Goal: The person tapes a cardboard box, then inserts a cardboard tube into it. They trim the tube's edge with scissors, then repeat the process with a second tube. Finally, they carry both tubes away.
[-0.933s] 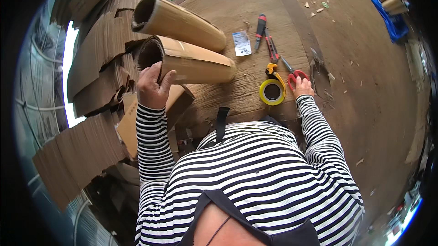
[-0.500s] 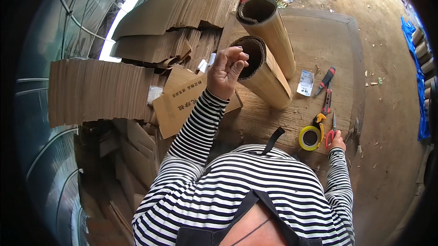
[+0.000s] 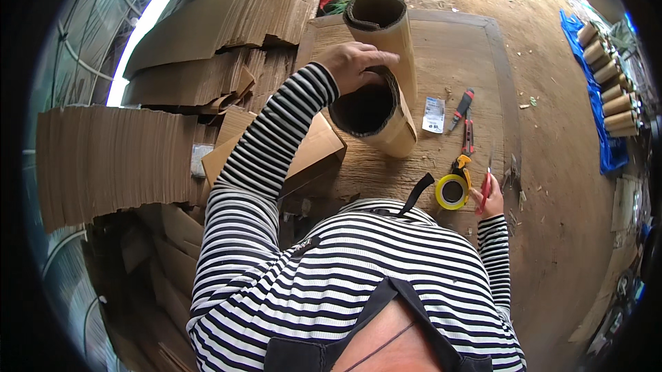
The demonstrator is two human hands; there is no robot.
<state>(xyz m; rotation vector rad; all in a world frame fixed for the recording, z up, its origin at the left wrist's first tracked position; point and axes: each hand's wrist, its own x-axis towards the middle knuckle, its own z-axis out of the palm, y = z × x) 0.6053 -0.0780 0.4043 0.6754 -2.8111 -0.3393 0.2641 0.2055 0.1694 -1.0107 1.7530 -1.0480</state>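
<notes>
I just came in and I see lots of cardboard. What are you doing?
A person in a striped top is working at a wooden board on the ground. The left hand has a grip on the rim of a rolled cardboard tube, with a second tube lying right behind it. The right hand holds a thin red tool beside a yellow tape roll. Stacks of flat cardboard are piled to the left.

We are stretching our left hand (image 3: 355, 63) far forward, arm nearly straight in its striped sleeve, fingers curling loosely downward. We are keeping our right hand (image 3: 491, 203) low and near our body, elbow bent, fingers closing.
</notes>
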